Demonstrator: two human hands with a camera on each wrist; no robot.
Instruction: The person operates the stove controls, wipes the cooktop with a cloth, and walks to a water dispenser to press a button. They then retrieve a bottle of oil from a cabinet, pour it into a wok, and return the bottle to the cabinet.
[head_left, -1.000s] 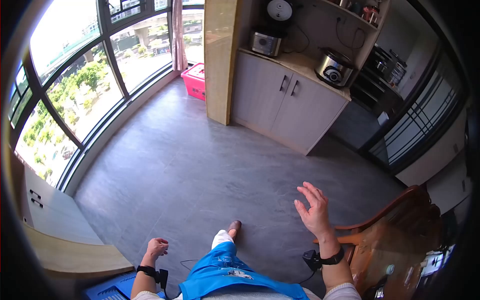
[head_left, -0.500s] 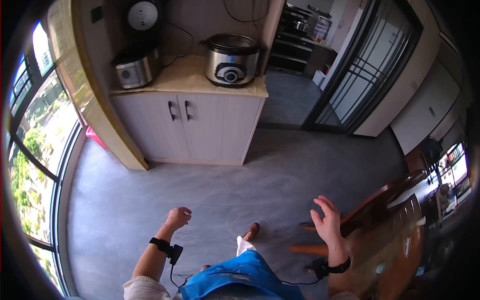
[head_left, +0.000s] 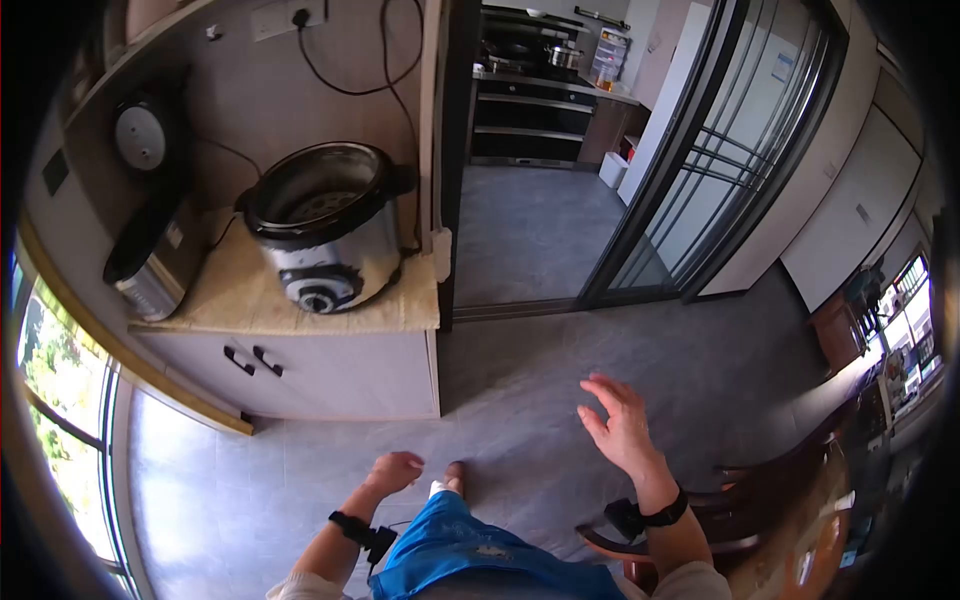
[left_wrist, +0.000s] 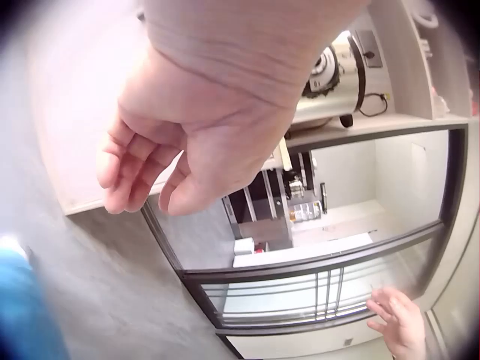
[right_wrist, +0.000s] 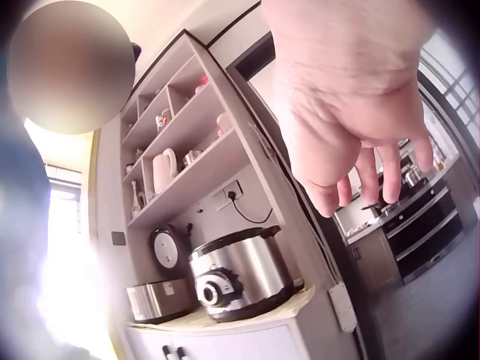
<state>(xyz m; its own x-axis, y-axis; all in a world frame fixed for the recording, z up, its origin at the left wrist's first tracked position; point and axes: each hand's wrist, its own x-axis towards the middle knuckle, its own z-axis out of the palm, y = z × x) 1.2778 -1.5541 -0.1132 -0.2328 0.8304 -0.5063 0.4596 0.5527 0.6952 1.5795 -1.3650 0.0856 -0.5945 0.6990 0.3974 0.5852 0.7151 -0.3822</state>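
Observation:
My left hand [head_left: 393, 472] hangs in the air over the floor with its fingers loosely curled and holds nothing. In the left wrist view its thumb [left_wrist: 199, 184] stands apart from the fingers. My right hand [head_left: 622, 430] is held out ahead, also holding nothing, the fingers spread and slightly bent. Nearest to both is the counter cabinet, where a silver electric pressure cooker [head_left: 335, 262] stands with its top open. A rice cooker [head_left: 160, 265] with its lid [head_left: 142, 138] raised stands to the left of it, apart from both hands.
To the right of the cabinet [head_left: 330, 375], a doorway with a dark-framed sliding glass door [head_left: 690, 150] leads to a kitchen. Wooden chairs and a table [head_left: 800, 540] stand at the lower right. Windows [head_left: 60, 350] line the left side. Grey floor [head_left: 540, 370] stretches ahead.
The view has turned right and come closer to the cabinet, so the cookers look larger and the doorway is more central. Both hands have swung a little and stay without anything in them.

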